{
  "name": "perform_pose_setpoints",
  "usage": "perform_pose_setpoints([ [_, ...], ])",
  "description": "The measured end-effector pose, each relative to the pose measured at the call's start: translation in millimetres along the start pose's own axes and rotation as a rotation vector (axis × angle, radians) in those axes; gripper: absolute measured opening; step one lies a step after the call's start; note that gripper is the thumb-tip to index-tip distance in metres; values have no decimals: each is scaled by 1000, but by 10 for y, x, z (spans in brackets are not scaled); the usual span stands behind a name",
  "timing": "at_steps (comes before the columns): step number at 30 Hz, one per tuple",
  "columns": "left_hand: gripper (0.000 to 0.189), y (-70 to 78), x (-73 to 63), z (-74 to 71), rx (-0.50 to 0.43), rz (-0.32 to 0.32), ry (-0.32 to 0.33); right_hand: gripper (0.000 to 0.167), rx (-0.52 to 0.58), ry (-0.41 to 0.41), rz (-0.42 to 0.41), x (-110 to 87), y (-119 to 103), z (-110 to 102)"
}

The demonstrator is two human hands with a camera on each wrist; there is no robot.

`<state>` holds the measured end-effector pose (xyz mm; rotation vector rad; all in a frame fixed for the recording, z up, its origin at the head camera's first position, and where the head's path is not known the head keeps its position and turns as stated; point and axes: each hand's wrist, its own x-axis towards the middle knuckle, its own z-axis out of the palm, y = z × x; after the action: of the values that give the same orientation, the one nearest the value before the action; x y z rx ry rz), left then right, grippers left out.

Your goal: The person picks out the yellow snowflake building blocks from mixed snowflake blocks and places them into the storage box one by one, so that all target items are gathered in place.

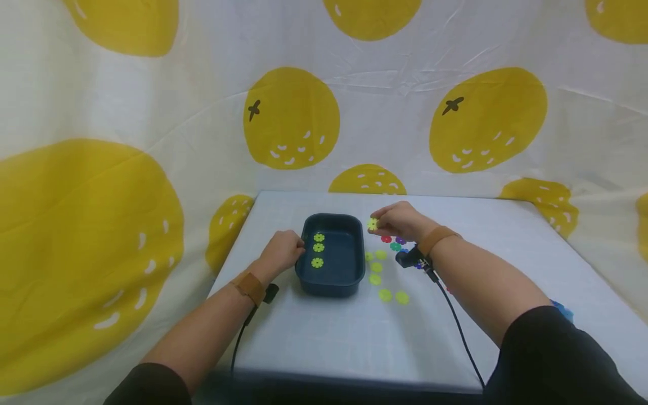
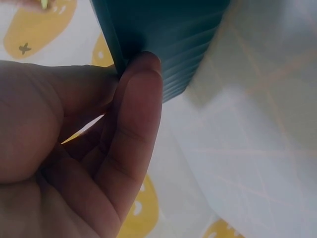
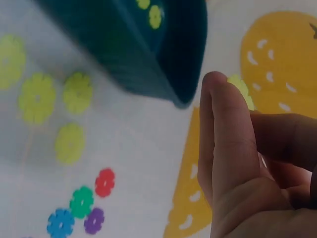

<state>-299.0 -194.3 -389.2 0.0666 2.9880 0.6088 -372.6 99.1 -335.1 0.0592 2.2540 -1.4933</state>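
A dark blue-green rectangular tub (image 1: 333, 287) stands on the table with three yellow-green notched discs (image 1: 317, 262) in a column on the left of its floor. My left hand (image 1: 283, 250) pinches the tub's left rim between thumb and fingers, as the left wrist view shows close up. Just beyond the tub's right side, my right hand (image 1: 401, 220) is raised above the table. Between its thumb and fingertips it pinches one yellow-green notched disc (image 1: 373, 224), partly hidden by the fingers in the right wrist view (image 3: 240, 90).
Several yellow-green discs (image 1: 376, 267) lie right of the tub. Beyond them are red (image 3: 105, 182), green (image 3: 81, 202), blue (image 3: 61, 223) and purple discs (image 3: 94, 221). Something blue (image 1: 563, 310) lies by the right sleeve. Black cables (image 1: 458, 323) trail from the wrist cameras. A patterned curtain hangs behind.
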Motion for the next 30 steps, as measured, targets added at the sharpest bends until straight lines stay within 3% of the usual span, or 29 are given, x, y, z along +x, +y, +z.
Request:
perform_pose_setpoints([
  [4, 25, 6, 5, -4, -14, -7, -4, 41, 70, -19, -34, 37, -157, 325],
  [7, 25, 1, 10, -1, -23, -6, -4, 44, 60, -54, -50, 48, -232, 570],
  [11, 23, -22, 21, 1, -13, 11, 9, 43, -46, -176, -42, 56, -283, 857],
  [16, 21, -51, 45, -5, -7, 29, 1, 26, -191, -320, -5, 40, -265, 1173],
  [22, 20, -38, 32, -27, 4, 42, 8, 13, -308, -268, 53, 71, -237, 1456],
  [30, 19, -55, 34, 6, 1, 41, 23, 23, -323, -186, 104, 174, -194, 1592],
])
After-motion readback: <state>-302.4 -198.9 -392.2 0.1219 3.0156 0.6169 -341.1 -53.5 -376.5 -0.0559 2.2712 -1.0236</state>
